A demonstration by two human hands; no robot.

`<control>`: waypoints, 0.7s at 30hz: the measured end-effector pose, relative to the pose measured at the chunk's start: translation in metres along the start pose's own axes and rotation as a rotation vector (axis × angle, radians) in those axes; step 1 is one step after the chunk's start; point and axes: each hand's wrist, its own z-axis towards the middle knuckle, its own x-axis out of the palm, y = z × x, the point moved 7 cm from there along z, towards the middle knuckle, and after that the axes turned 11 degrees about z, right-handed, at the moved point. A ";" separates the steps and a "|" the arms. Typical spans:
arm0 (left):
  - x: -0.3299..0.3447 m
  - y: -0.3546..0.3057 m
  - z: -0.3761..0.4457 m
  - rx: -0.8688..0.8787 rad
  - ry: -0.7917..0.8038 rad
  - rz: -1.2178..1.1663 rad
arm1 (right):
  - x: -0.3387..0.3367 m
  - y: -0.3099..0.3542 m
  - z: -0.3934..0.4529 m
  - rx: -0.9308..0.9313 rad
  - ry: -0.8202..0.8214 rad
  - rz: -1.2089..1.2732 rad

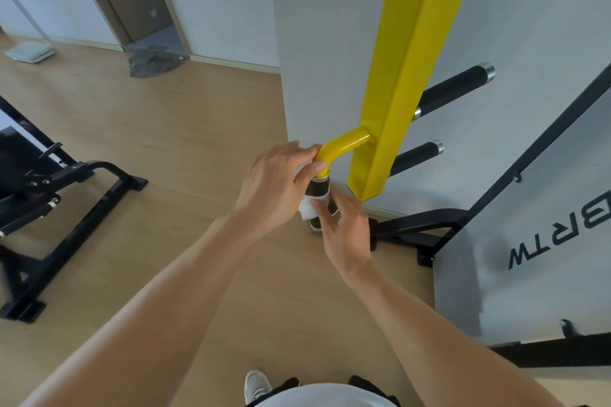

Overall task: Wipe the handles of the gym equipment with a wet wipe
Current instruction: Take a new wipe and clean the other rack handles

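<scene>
Handle in work: black grip (318, 190) hanging down from the yellow bent tube (344, 144), which joins the yellow post (413, 76); it sits mid-scene, between both hands.
Wet wipe: white wipe (309, 208) wrapped round the lower part of the grip, one corner sticking out to the left; likely folded round so one stroke covers the full circumference.
Left hand: left hand (274, 185) cupped at the top of the grip, thumb across the tube's end, fingers curled over the bend; seems to steady the handle and pin the upper edge of the wipe. Half closed, in contact.
Right hand: right hand (344, 228) just below and near, fingers loosely curled against the wipe and grip from the right; looks to be pressing the wipe on. Whether it pinches the wipe fully, cannot tell.
Step, judged: wiping of this handle under way, not finished.
Count, handles: three black grips seen on this frame: the one in hand, plus two pegs (453, 89) to the right of the post, untouched.
Count, wipes: one.
Count, hands: two, both on the job.
Other gear: black bench frame (66, 195) on the floor, far left.
</scene>
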 end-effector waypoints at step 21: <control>-0.004 -0.012 -0.008 0.004 -0.032 0.030 | 0.000 0.016 0.003 -0.089 -0.029 0.124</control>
